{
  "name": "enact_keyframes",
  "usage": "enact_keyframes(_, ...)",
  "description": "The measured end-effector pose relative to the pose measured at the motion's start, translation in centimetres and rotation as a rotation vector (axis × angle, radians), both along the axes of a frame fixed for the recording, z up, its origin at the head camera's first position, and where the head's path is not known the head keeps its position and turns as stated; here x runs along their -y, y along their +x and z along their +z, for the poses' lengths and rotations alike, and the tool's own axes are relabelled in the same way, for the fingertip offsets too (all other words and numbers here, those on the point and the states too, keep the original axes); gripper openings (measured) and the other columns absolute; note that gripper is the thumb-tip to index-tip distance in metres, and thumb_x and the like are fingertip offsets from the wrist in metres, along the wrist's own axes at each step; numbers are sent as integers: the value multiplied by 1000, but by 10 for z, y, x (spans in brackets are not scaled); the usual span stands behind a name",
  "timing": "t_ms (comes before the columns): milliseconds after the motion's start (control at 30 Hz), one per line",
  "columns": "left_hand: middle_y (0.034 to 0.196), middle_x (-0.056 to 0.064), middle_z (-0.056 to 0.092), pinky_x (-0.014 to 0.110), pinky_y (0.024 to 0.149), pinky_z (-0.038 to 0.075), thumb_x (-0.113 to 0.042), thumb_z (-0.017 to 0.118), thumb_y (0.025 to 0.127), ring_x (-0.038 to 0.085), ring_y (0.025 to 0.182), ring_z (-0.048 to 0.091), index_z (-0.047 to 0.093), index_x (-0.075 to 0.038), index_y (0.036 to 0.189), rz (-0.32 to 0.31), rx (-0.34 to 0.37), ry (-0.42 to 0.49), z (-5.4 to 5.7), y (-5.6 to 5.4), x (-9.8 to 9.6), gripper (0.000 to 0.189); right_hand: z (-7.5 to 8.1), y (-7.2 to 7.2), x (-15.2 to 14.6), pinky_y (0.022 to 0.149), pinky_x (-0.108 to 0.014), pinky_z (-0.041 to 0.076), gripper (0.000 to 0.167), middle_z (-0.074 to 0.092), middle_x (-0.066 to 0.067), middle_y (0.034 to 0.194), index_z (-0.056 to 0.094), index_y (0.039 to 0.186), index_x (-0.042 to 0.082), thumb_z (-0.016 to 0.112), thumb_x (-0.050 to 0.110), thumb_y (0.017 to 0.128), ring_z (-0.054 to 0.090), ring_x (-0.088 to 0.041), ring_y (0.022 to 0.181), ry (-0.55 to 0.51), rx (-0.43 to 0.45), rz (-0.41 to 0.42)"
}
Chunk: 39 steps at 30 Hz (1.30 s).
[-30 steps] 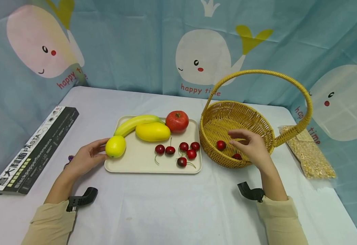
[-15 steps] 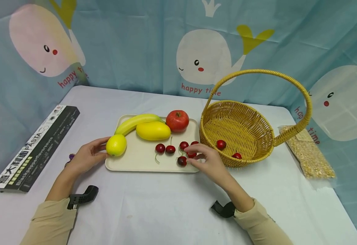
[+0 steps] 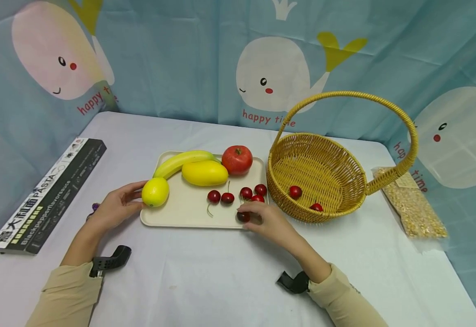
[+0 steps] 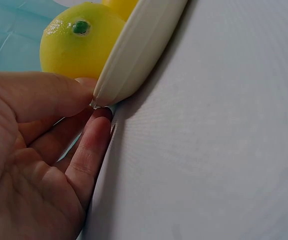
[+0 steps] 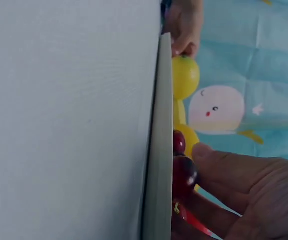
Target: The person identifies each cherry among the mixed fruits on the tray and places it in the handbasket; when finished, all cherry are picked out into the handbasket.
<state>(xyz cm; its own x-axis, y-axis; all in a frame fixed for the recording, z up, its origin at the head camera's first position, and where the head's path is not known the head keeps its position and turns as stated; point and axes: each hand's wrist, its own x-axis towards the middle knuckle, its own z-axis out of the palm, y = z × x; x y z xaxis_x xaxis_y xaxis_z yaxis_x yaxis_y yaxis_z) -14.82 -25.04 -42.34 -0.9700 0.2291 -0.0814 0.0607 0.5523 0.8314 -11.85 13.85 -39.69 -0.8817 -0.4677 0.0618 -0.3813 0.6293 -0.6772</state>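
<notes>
In the head view, a cream tray (image 3: 189, 218) carries a banana (image 3: 180, 163), a yellow mango (image 3: 205, 173), a red pomegranate-like fruit (image 3: 237, 160), a lemon (image 3: 155, 192) and several cherries. My left hand (image 3: 117, 206) pinches the tray's left edge beside the lemon; in the left wrist view the thumb lies at the rim and fingers sit beneath. My right hand (image 3: 272, 222) is at the tray's front right, thumb and fingers curled round a dark cherry (image 5: 183, 176). Behind that hand are more cherries (image 3: 260, 190), partly covered.
Right of the tray stands a yellow wicker basket (image 3: 358, 181) with a tall handle and two cherries (image 3: 295, 192) inside. Farther right lies a clear bag of grains (image 3: 419, 211). A black and white pasta box (image 3: 50, 200) lies at the left.
My right hand has moved left from over the basket to the tray, then closed round the dark cherry. My left hand has stayed at the tray's edge.
</notes>
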Motion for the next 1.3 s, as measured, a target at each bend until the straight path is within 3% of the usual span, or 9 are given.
enact_keyframes(300,141,22,37,3,80,35,-9,59,87,36,119,45,34,-1,141,4,12,-5,-1,0,0,60,-4,0,-1,88,-32,46,31,66,6,105,68,108,13,74,10,77,56,-9,100,19,13,-7)
enact_keyframes(633,140,22,38,2,79,35,-12,60,88,36,118,45,34,-1,141,6,7,-13,1,1,-1,61,-5,-1,0,76,-27,47,29,65,7,100,66,105,15,73,10,77,56,-8,86,3,39,-8)
enact_keyframes(767,140,23,37,2,79,37,-12,60,88,38,119,44,33,-1,141,2,12,-4,1,1,-1,61,5,0,-4,72,-26,50,29,65,6,98,65,105,15,73,10,78,57,-10,83,-53,53,-6)
enact_keyframes(867,140,23,37,2,79,36,-12,60,88,38,119,44,33,-1,141,3,10,-8,1,1,-1,60,23,-1,-15,73,-27,51,29,65,3,100,65,107,14,72,9,79,58,-12,85,-139,53,-18)
enact_keyframes(1100,140,22,38,2,80,36,-13,60,88,36,118,45,33,-2,142,8,10,-26,1,2,-1,61,65,-7,-70,76,-23,51,31,63,-9,106,62,112,4,68,5,82,61,-17,90,-344,-41,-193)
enact_keyframes(1300,140,23,37,2,79,37,-13,60,88,38,119,44,33,-1,141,6,19,-15,1,1,-1,61,61,-21,-115,77,-17,49,34,59,-11,112,58,117,1,66,11,85,59,-13,99,-363,-49,-342)
